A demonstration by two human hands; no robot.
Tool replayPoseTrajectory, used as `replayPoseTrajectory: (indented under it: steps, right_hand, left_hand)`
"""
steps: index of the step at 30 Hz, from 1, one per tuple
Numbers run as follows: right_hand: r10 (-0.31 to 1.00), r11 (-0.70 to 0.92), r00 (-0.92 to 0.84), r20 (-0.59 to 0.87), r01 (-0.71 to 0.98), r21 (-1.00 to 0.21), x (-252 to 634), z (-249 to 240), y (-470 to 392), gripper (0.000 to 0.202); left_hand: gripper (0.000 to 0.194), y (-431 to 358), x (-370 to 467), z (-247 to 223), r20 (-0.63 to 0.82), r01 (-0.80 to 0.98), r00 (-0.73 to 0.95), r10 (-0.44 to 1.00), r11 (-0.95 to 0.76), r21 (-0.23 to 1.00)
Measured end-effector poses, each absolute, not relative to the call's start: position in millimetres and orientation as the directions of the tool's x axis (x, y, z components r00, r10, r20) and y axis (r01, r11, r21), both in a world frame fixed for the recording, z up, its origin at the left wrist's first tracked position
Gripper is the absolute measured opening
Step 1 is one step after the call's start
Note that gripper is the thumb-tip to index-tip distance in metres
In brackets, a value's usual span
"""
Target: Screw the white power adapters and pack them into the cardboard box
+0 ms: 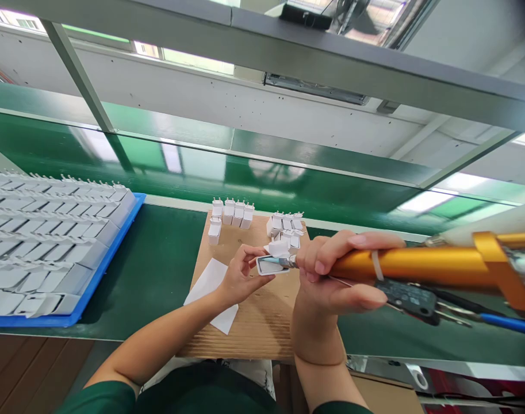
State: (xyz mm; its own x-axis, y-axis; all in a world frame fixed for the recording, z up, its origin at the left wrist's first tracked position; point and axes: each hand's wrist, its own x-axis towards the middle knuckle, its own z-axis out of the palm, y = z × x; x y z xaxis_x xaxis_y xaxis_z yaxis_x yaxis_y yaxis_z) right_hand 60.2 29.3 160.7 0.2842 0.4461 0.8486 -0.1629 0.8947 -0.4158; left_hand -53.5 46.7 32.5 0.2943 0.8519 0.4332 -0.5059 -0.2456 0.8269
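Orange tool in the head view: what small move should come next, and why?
Probably a slight, slow shift of the tool along the case: the nozzle is over its face, the left hand holds the case, and the right hand grips the tool. Contact is unclear.

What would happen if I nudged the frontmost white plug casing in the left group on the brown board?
The white plug casing might tip fairly easily, since it stands upright and looks taller than wide. Its flat sides make rolling unlikely. It looks like hard plastic, so probably stiff.
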Motion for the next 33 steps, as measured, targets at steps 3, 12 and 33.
replayPoseTrajectory:
  steps: [3,12,33]
  right_hand:
    - [0.447,0.895,0.289,0.847,-0.153,-0.420,59.9,161.0,29.2,0.040]
    - [0.443,0.896,0.293,0.847,-0.121,-0.427,59.5,161.0,29.3,0.040]
    - [0.439,0.897,0.281,0.853,-0.180,-0.403,60.7,162.5,30.0,0.039]
  left_hand:
    - [0.039,47.0,-54.4,32.0,0.412,-0.485,0.301,0.860,-0.234,0.843]
    - [0.041,48.3,-55.9,30.3,0.413,-0.457,0.297,0.861,-0.251,0.853]
    - [0.039,49.2,-60.2,28.9,0.426,-0.422,0.304,0.852,-0.280,0.862]
